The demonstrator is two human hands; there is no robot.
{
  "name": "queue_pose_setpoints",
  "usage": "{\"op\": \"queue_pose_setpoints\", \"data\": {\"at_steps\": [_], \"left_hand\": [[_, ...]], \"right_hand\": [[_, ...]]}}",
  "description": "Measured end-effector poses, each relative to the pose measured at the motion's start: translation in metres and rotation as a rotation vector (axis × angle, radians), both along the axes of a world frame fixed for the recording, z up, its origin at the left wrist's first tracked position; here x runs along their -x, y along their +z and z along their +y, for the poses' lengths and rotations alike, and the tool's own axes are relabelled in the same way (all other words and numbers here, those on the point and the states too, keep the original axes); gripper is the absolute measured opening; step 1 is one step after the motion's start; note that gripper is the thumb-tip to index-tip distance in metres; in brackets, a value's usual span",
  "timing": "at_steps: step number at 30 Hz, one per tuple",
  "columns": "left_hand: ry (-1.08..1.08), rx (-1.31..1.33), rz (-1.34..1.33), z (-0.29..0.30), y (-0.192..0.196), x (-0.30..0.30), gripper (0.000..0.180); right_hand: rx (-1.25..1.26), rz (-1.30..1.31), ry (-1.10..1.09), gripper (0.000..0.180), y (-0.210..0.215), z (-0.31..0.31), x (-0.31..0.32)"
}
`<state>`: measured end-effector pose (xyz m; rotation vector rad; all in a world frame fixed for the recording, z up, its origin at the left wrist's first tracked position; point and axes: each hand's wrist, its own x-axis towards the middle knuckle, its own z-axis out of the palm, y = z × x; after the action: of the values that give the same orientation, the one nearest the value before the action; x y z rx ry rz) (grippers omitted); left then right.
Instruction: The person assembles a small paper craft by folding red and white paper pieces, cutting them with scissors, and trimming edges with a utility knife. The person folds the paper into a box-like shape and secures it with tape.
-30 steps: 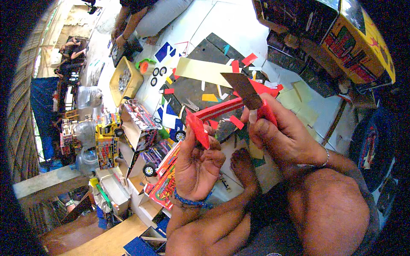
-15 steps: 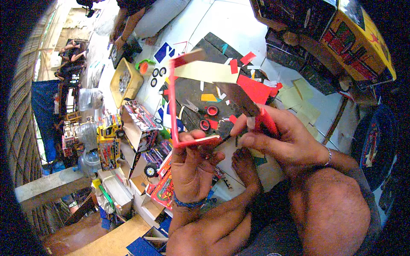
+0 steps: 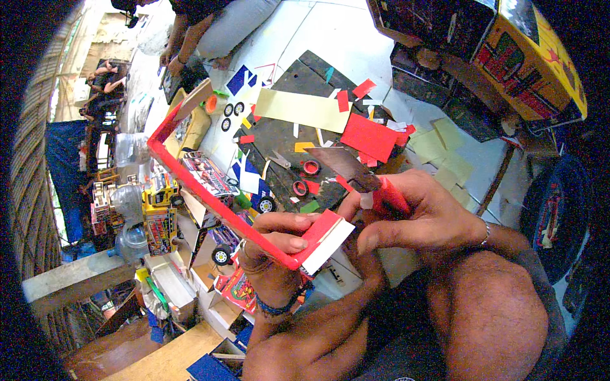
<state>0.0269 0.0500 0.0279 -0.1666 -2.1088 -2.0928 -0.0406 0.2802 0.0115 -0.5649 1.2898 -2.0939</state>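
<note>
My left hand [image 3: 270,257] is closed on one end of a thin U-shaped frame [image 3: 206,202] covered in red. A white strip [image 3: 330,244] sticks out along the edge of that end, towards my right hand. The frame's long side slants up to the left, and its far arm shows a bare brown face. In my right hand [image 3: 422,219] is a knife [image 3: 343,166] with a broad, dull blade and a red-wrapped handle. Its blade points up and left, apart from the frame. Part of the left palm is hidden behind the frame's end.
A dark board [image 3: 292,79] on the tiled floor carries a cream strip [image 3: 302,109], a red sheet [image 3: 370,138], scissors [image 3: 279,160], red rolls [image 3: 310,167] and scraps. Toy trucks [image 3: 162,193] stand left. A large yellow-and-black box-like body [image 3: 540,63] is at right. Another person [image 3: 203,32] sits ahead.
My left hand has turned and tipped the frame, so its long side now leans left instead of upright and the white strip faces up. The knife blade has swung a little lower and left.
</note>
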Motion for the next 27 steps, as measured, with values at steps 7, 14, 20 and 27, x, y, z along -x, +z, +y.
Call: {"op": "queue_pose_setpoints", "data": {"at_steps": [7,14,20,27], "left_hand": [[-0.026,0.218,0.119,-0.003,-0.006,0.003,0.017],[-0.218,0.378,0.164,-0.011,0.001,0.009,0.019],[-0.124,0.393,0.167,-0.006,-0.003,0.01,0.017],[-0.174,-0.061,-0.188,0.0,0.003,0.007,0.02]], "right_hand": [[-0.013,-0.066,-0.051,0.027,-0.003,-0.005,-0.002],[-0.082,-0.017,-0.076,0.022,-0.009,-0.011,0.0],[-0.095,-0.072,-0.068,0.019,-0.01,-0.009,0.001],[-0.135,0.016,-0.141,0.016,-0.012,-0.009,0.004]]}}
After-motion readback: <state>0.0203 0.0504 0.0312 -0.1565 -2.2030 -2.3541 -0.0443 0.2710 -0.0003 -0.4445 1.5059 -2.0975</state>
